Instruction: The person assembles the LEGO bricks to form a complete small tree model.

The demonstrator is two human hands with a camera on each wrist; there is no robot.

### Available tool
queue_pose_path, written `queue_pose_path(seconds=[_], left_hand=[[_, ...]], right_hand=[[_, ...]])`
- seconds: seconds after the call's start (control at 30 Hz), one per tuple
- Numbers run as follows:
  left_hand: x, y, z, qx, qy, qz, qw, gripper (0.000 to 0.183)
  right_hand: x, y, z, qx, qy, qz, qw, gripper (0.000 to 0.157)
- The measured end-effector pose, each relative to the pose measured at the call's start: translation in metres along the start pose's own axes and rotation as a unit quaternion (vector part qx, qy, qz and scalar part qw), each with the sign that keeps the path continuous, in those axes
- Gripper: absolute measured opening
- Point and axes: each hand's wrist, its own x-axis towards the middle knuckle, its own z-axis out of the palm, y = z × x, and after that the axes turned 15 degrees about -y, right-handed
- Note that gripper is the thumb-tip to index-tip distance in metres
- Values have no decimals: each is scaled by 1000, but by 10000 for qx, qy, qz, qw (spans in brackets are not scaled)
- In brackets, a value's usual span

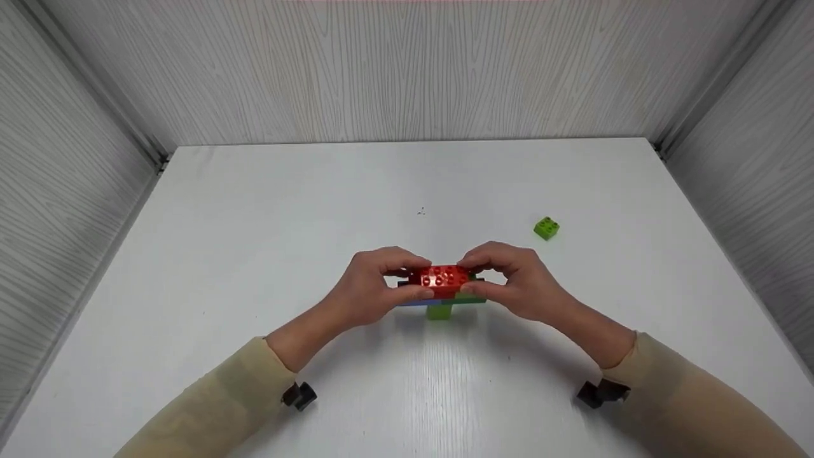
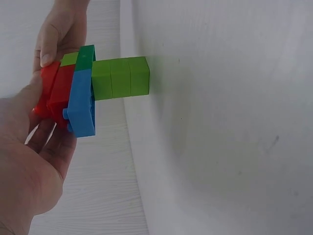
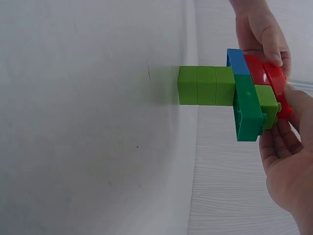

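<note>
A tower of toy building bricks stands on the table, its column of lime green bricks (image 2: 121,78) at the bottom. A blue brick (image 2: 82,105) and a dark green brick (image 3: 248,110) lie end to end across the column. Above them sit a red brick (image 2: 62,87) and a small lime brick (image 3: 265,103). The topmost red brick (image 1: 444,277) is pinched at its left end by my left hand (image 1: 367,291), thumb near and fingers far. At its right end my right hand (image 1: 531,289) pinches it likewise, thumb by the lime brick. The fingers partly hide both ends.
A loose lime green brick (image 1: 546,228) lies studs up on the white table (image 1: 286,203), beyond my right hand. Pale wood-grain panels (image 1: 407,70) enclose the table at the back and both sides. Small black devices (image 1: 299,395) sit at both sleeve cuffs.
</note>
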Motion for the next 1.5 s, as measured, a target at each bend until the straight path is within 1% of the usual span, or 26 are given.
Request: queue_pose_path(seconds=[0.27, 0.43, 0.63, 0.8, 1.0, 1.17, 1.3, 1.4, 1.43, 1.5], left_hand=[[-1, 0, 0, -55, -70, -205, 9997, 40], [-1, 0, -1, -204, -112, -206, 9995, 39], [1, 0, -2, -339, -159, -266, 9989, 37], [2, -2, -2, -253, -171, -234, 9993, 36], [1, -4, 0, -303, -105, -127, 9994, 35], [2, -2, 0, -176, 5, -112, 9998, 38], [0, -3, 2, -131, 71, -175, 9997, 39], [-2, -6, 4, -252, 88, -277, 9993, 39], [-3, -7, 5, -313, 92, -315, 9990, 39], [-4, -8, 6, -438, 112, -403, 9982, 38]], right_hand=[[0, 0, -1, -101, 36, 163, 9998, 30], [0, -1, -1, -3, 2, 248, 9997, 31], [-1, 2, 0, 115, 9, 231, 9997, 32], [-1, 4, 2, 151, 28, 115, 9998, 29], [-2, 5, 3, 130, 34, 76, 9999, 29], [0, 4, 0, 68, 48, 32, 10000, 30], [0, 7, 0, 56, 8, -139, 9999, 32], [0, 9, 1, 125, -50, -200, 9997, 33], [0, 8, 2, 145, -63, -206, 9997, 33], [0, 7, 2, 197, -80, -77, 9997, 32]])
